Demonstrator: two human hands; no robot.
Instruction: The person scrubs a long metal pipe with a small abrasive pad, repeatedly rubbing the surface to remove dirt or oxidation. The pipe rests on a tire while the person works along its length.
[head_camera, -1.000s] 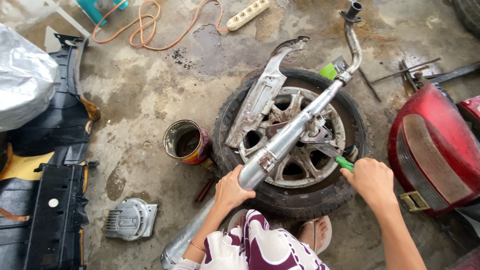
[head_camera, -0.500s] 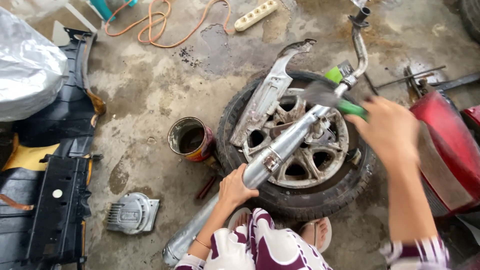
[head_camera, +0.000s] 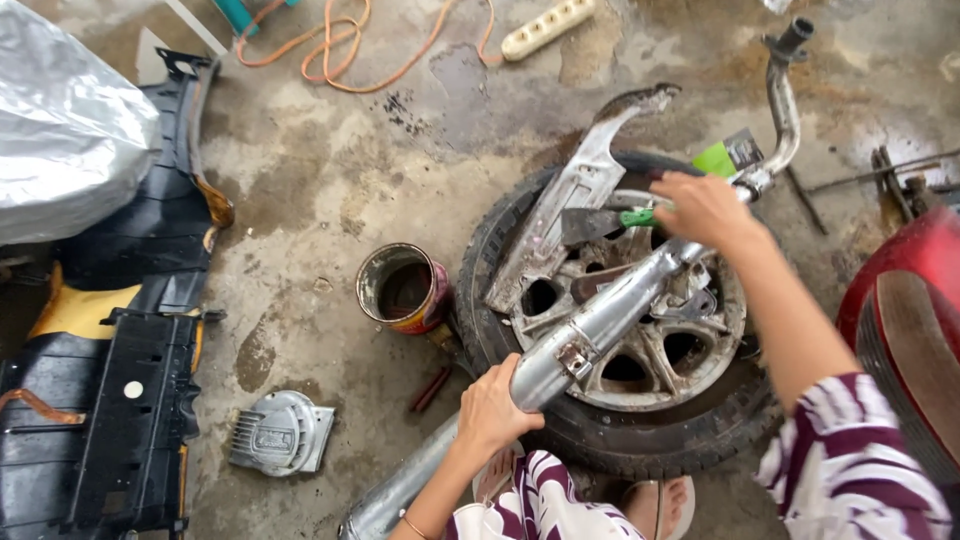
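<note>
So the person is crouched over a car wheel (head_camera: 620, 400) lying flat on the concrete floor (head_camera: 330, 190), with a long silver exhaust pipe (head_camera: 600, 330) laid diagonally across it, the curved thin end pointing up toward the top right. The left hand (head_camera: 495, 410) is wrapped around the fat muffler part near the lower edge of the tyre, fingers closed on it. The right hand (head_camera: 705, 208) is clamped on the green handle of a scraper (head_camera: 600, 222), its flat metal blade pointing left and sitting over the wheel's upper part, right beside a bent silver heat shield (head_camera: 570, 210) that leans across the tyre. Can't tell if the blade is actually touching the pipe or just above it. Just left of the wheel stands 1 rusty open tin can (head_camera: 403, 290), and lower left there's a small grey finned engine cover (head_camera: 280, 432) on the floor. Black plastic bike panels (head_camera: 120, 400) are stacked along the left edge, a red bodywork piece (head_camera: 900, 320) sits on the right, and an orange cable (head_camera: 350, 50) with a white power strip (head_camera: 548, 26) runs along the top.
</note>
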